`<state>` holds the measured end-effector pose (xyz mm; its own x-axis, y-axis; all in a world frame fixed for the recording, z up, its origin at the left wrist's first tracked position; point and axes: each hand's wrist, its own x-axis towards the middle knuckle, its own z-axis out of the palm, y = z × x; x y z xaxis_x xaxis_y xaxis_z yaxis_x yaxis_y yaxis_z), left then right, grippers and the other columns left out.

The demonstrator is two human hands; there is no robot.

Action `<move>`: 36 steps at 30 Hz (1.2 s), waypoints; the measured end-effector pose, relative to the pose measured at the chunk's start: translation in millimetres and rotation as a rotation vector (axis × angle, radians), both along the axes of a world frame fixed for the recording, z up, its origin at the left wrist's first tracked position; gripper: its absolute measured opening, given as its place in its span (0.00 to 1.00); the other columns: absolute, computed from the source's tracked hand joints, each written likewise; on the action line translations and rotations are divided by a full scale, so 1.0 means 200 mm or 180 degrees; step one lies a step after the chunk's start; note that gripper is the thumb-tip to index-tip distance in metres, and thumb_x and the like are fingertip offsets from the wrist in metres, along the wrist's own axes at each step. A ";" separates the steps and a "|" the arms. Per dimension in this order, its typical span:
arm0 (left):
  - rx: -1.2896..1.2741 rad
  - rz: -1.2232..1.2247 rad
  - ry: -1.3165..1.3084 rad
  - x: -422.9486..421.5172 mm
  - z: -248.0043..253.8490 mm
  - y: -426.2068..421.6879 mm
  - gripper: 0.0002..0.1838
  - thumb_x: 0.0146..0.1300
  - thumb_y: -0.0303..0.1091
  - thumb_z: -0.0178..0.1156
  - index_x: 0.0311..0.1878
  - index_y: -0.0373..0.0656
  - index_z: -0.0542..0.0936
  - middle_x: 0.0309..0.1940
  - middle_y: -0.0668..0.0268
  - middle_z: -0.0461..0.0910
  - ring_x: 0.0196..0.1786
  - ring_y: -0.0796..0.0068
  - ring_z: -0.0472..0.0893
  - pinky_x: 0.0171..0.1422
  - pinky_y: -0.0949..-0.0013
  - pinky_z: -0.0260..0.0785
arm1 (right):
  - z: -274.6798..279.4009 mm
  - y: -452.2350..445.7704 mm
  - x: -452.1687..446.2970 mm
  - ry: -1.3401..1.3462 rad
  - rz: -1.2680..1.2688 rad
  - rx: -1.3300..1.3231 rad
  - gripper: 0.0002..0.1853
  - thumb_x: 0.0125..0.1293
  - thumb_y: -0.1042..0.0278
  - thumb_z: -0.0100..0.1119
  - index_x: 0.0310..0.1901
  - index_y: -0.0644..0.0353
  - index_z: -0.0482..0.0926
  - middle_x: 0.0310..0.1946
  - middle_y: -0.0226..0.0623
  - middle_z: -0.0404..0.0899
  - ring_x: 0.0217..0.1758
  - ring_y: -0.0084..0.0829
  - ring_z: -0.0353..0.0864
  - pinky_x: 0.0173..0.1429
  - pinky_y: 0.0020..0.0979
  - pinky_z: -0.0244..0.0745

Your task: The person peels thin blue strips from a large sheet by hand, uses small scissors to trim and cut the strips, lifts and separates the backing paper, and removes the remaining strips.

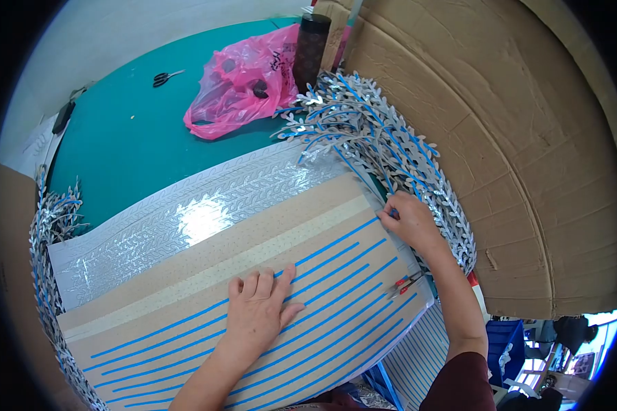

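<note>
A tan sheet (178,301) lies in front of me with several parallel blue strips (329,271) running along it. My left hand (257,312) rests flat on the sheet, fingers spread across the upper strips. At the sheet's right edge, my right hand (408,218) has thumb and fingers pinched at the end of the topmost blue strip (343,236); the fingertips partly hide that end. A small red-and-metal cutting tool (403,285) lies on the sheet below my right hand. Beyond the tan sheet lies a shiny clear sheet with a leaf pattern (253,188).
Silver leaf trims with blue strips (397,140) are heaped at the right, with more trims (48,274) along the left edge. On the green table (130,147) are black scissors (166,77), a pink plastic bag (243,82) and a dark bottle (312,51). Cardboard (487,137) stands right.
</note>
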<state>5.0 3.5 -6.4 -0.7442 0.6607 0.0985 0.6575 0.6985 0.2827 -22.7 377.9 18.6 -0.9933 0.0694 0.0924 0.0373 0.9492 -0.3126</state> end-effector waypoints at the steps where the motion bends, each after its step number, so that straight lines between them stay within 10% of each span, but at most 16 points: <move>1: -0.0034 0.0027 -0.0099 0.00 0.01 0.01 0.41 0.66 0.59 0.69 0.77 0.48 0.74 0.61 0.58 0.74 0.66 0.57 0.71 0.70 0.49 0.58 | -0.01 0.00 0.00 0.0034 0.0009 0.0009 0.12 0.67 0.59 0.72 0.34 0.59 0.83 0.37 0.40 0.83 0.40 0.45 0.86 0.45 0.45 0.79; 9: 0.0681 -0.0922 0.0222 -0.12 -0.06 0.66 0.47 0.69 0.62 0.64 0.80 0.35 0.67 0.84 0.51 0.63 0.87 0.52 0.59 0.90 0.42 0.46 | -0.03 -0.01 0.02 0.0045 -0.0158 -0.0196 0.12 0.68 0.60 0.72 0.36 0.57 0.81 0.37 0.38 0.82 0.38 0.43 0.85 0.43 0.43 0.79; 18: 0.0961 -0.0592 0.0068 -0.11 -0.23 0.83 0.47 0.73 0.63 0.60 0.82 0.36 0.65 0.83 0.54 0.65 0.87 0.56 0.60 0.90 0.48 0.47 | -0.04 0.00 0.00 -0.0069 -0.0211 -0.0347 0.12 0.69 0.62 0.72 0.39 0.62 0.80 0.36 0.44 0.81 0.36 0.47 0.82 0.42 0.44 0.76; 27: 0.0486 0.0109 -0.0299 0.12 -0.13 -0.07 0.44 0.75 0.59 0.61 0.84 0.39 0.63 0.85 0.53 0.63 0.88 0.54 0.58 0.89 0.43 0.49 | -0.09 0.03 0.01 0.0204 -0.0001 -0.0243 0.12 0.70 0.65 0.70 0.39 0.63 0.78 0.38 0.48 0.80 0.40 0.50 0.81 0.46 0.44 0.76; 36: -0.0322 0.2903 -0.0330 0.50 -0.09 -1.39 0.43 0.78 0.54 0.58 0.86 0.40 0.58 0.88 0.53 0.55 0.90 0.51 0.53 0.89 0.40 0.45 | -0.19 0.08 0.00 0.0255 0.0086 0.0002 0.10 0.74 0.67 0.63 0.42 0.65 0.76 0.39 0.52 0.77 0.44 0.54 0.76 0.53 0.46 0.74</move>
